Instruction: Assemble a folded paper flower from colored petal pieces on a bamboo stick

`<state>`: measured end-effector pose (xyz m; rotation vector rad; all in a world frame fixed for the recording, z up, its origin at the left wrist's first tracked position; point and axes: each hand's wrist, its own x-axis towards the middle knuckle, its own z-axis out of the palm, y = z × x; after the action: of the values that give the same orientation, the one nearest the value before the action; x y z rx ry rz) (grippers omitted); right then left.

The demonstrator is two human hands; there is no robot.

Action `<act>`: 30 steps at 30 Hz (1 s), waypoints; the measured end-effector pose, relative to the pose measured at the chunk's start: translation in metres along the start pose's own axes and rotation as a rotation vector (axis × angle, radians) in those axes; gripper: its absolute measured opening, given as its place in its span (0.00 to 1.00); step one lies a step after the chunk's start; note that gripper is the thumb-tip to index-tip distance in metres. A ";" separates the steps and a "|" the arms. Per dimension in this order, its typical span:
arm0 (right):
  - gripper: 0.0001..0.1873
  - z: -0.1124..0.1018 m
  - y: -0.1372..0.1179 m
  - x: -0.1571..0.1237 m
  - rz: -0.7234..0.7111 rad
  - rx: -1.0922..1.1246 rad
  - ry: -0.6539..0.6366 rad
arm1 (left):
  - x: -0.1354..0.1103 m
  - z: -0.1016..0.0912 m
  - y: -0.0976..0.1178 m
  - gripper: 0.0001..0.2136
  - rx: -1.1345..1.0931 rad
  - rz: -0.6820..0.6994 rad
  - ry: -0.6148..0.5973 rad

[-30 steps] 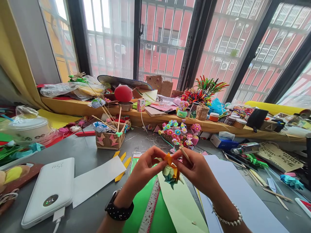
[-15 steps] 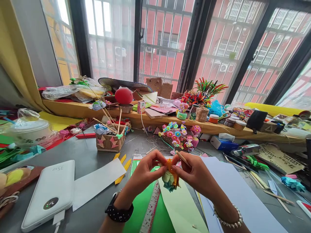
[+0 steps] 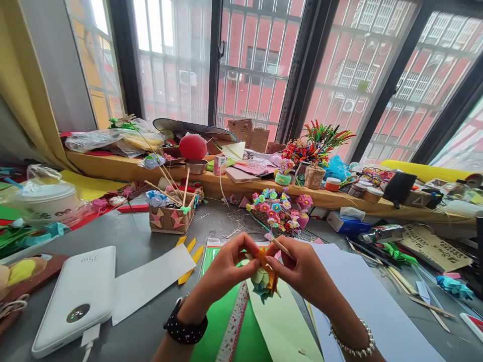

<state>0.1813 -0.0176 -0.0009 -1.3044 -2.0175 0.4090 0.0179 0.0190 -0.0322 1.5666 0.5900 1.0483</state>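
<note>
Both my hands meet over the table's near middle and pinch a small folded paper flower [image 3: 264, 278], orange on top with pale green and teal petals below. My left hand [image 3: 226, 266], with a black watch on the wrist, grips it from the left with fingertips closed on the orange part. My right hand [image 3: 298, 266], with a bead bracelet on the wrist, pinches it from the right and also carries a thin wooden stick [image 3: 281, 247] between its fingers. Under the hands lie a green sheet [image 3: 222, 322], a pale green strip [image 3: 283, 322] and a patterned ruler [image 3: 234, 324].
A white power bank [image 3: 77, 296] and a white sheet [image 3: 151, 279] lie at the left. A cardboard box of sticks [image 3: 171, 216] and a paper flower basket [image 3: 277, 208] stand behind the hands. A large white sheet [image 3: 373, 311] lies at the right. The window ledge [image 3: 113, 166] is crowded with craft items.
The hands and the paper flower have sunk slightly and drawn closer together; the fingers keep working on the orange top. Nothing else on the table has moved.
</note>
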 end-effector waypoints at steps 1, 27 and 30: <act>0.06 0.001 0.000 0.000 -0.012 -0.018 0.017 | 0.000 0.000 0.000 0.09 -0.012 -0.012 0.006; 0.05 0.006 0.006 0.002 -0.226 -0.140 0.081 | 0.001 -0.006 0.000 0.11 -0.108 -0.081 -0.040; 0.05 0.005 0.006 0.001 -0.215 -0.149 0.101 | 0.001 -0.005 0.003 0.11 -0.074 -0.080 -0.012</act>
<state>0.1819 -0.0138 -0.0075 -1.1542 -2.1069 0.0929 0.0139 0.0212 -0.0295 1.4722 0.5951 0.9894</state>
